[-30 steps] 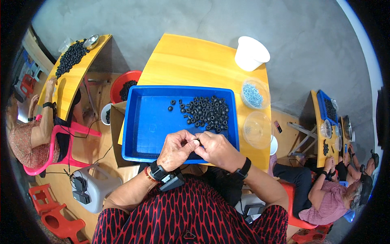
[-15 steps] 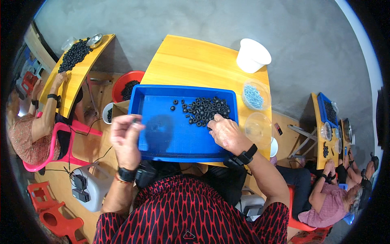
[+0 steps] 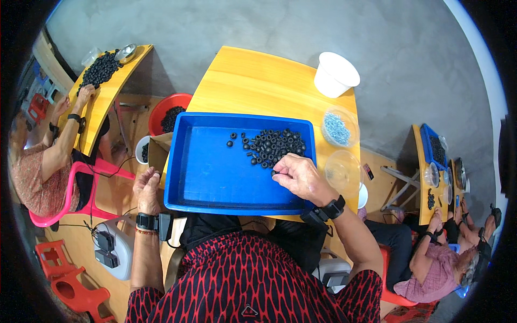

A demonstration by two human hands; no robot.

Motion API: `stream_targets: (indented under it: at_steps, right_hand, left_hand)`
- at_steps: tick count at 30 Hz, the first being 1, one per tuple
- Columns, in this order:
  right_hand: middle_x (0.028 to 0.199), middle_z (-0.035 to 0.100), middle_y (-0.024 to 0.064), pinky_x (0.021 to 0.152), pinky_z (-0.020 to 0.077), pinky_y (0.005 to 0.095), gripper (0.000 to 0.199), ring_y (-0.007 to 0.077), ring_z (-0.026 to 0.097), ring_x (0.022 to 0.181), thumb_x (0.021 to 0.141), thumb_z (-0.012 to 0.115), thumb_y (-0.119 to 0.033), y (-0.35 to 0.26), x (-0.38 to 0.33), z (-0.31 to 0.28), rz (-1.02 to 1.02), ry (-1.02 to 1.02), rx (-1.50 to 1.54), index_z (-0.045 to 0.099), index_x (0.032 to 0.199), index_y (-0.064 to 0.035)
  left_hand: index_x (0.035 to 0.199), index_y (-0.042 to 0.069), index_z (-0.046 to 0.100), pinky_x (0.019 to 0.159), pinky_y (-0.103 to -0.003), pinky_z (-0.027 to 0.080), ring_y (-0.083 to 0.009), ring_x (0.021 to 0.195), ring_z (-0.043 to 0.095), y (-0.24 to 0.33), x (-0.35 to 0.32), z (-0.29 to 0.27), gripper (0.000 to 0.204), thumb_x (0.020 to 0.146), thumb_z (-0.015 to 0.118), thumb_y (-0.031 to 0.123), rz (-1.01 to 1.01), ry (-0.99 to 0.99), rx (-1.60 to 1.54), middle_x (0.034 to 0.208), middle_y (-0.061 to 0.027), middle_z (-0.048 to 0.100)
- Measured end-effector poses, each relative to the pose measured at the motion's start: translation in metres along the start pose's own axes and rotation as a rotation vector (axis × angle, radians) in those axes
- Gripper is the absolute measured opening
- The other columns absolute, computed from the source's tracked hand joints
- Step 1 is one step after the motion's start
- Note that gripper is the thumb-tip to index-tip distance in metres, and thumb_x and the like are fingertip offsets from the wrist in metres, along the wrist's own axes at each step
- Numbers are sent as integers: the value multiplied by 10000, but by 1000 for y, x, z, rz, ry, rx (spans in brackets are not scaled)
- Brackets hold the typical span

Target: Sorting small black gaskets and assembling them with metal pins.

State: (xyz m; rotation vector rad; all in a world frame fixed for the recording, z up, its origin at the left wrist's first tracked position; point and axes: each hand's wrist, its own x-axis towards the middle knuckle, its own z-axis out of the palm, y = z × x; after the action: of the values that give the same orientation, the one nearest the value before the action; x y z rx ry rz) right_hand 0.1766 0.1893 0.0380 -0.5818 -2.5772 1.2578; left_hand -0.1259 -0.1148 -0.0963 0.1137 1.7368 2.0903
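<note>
A blue tray [image 3: 215, 189] lies across the near part of the yellow table. In its right half is a heap of small black round pieces [image 3: 272, 144], many with a hole in the middle; a few lie loose to the left. Over the tray, at the heap's near edge, my right hand [image 3: 302, 176] pinches a small black piece [image 3: 275, 173] between thumb and fingers. My left hand [image 3: 146, 191] is off the tray's left side, beside an open cardboard box [image 3: 158, 153]. Its fingers are pressed together; whatever they may hold is hidden.
Right of the tray stand a clear tub of light-blue small parts [image 3: 336, 129], a clear empty tub [image 3: 343, 168] and a white bucket [image 3: 335, 75]. A red basin [image 3: 161, 102] sits at the left. People work at tables on both sides.
My left hand has moved left and down, from above the tray's left edge to outside it beside the box. My right hand stays at the heap, its fingertips now pinching a black piece.
</note>
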Motion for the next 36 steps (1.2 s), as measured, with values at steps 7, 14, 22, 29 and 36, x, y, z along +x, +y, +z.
stream_targets:
  at_steps: [7, 14, 22, 29, 36]
  right_hand:
    - [875, 658, 132, 722, 560, 341, 185, 218, 690, 820, 819, 744, -97, -13, -16, 7, 87, 37, 184, 646, 922, 21]
    - [849, 654, 45, 668, 519, 250, 119, 89, 637, 767, 850, 733, -52, -18, -31, 15, -77, 16, 213, 659, 926, 1]
    - [792, 667, 45, 488, 477, 239, 163, 83, 607, 591, 895, 705, -143, -38, -30, 33, 81, -56, 716, 664, 937, 9]
    - [758, 668, 51, 472, 503, 240, 164, 87, 607, 540, 917, 679, -147, -31, -53, 16, 186, -32, 740, 670, 951, 13]
    - [853, 698, 114, 664, 542, 309, 125, 208, 681, 744, 875, 667, -64, 36, -73, -62, 50, 358, 57, 683, 975, 8]
  left_hand:
    - [1203, -15, 578, 830, -264, 514, -132, 914, 623, 12, 8, 15, 323, 907, 663, 80, -34, -31, -1, 1057, -61, 645]
    - [1171, -16, 611, 847, -274, 494, -121, 944, 605, 70, -39, 71, 259, 926, 639, 66, 489, 1, 271, 1051, -46, 654]
    - [1020, -7, 690, 768, -247, 496, -112, 848, 590, 89, -125, 166, 204, 821, 732, -6, 320, -756, 291, 956, -60, 634]
    - [973, -13, 645, 735, -253, 490, -114, 803, 582, 57, -142, 198, 168, 835, 738, 7, 480, -889, 336, 894, -56, 622]
    - [992, -10, 559, 734, -299, 549, -152, 779, 648, 44, -141, 218, 84, 910, 579, -10, 134, -805, 184, 940, -102, 653]
